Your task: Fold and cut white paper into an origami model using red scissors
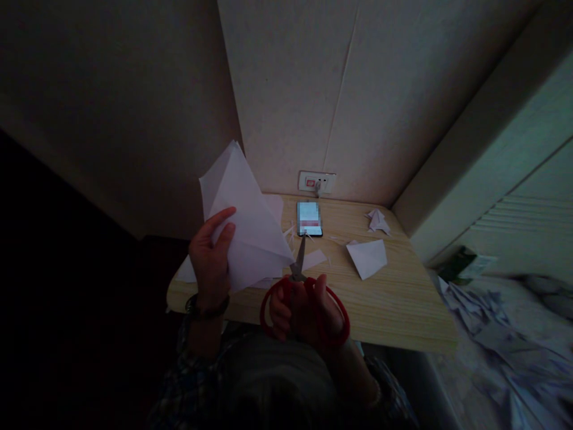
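My left hand (213, 254) pinches a large folded sheet of white paper (246, 230), thumb and fingertips on its near face. The paper is raised above the table, with one corner pointing up and another toward the scissors. Red-handled scissors (298, 266) are in my right hand (308, 313), its fingers through the loops and the blades pointing up and away. The blades are just right of the paper's right corner; whether they touch it I cannot tell. Behind the blade tips lies a lit phone (309, 218), its screen blurred.
Thin paper scraps (313, 260) lie around the phone on the wooden table (398, 316). A folded paper piece (367, 259) and a small paper figure (378, 221) are at the right. A wall socket (317, 181) is behind. Many papers (505, 340) cover the bed beside the table.
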`<state>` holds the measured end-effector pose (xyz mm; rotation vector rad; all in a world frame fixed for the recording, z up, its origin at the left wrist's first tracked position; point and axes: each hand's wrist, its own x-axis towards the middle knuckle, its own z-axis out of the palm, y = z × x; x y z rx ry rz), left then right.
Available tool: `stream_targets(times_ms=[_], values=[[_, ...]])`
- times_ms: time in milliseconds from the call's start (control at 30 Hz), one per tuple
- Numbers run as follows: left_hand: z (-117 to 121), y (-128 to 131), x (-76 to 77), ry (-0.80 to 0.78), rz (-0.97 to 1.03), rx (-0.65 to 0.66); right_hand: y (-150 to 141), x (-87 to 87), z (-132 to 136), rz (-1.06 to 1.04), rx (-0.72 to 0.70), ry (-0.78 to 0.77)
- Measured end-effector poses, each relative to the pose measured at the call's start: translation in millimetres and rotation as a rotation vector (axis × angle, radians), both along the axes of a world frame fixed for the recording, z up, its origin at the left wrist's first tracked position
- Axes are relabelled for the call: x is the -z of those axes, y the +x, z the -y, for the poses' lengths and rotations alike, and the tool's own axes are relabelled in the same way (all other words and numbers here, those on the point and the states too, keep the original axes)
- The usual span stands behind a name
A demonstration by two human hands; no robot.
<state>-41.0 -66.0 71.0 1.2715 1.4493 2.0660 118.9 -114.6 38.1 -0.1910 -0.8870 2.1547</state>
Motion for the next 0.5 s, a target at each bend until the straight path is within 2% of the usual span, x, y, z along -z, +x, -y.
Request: stream_targets(times_ms=[133,500], values=[[0.3,2.3,-2.3,0.013,0.014,-0.061,4.4,-2.9,0.3,0.000,-0.023,0.011],[0.4,2.2,-0.7,0.034,0.065,-0.048,8.7,-5.7,3.8,-0.011,-0.018,0.002]])
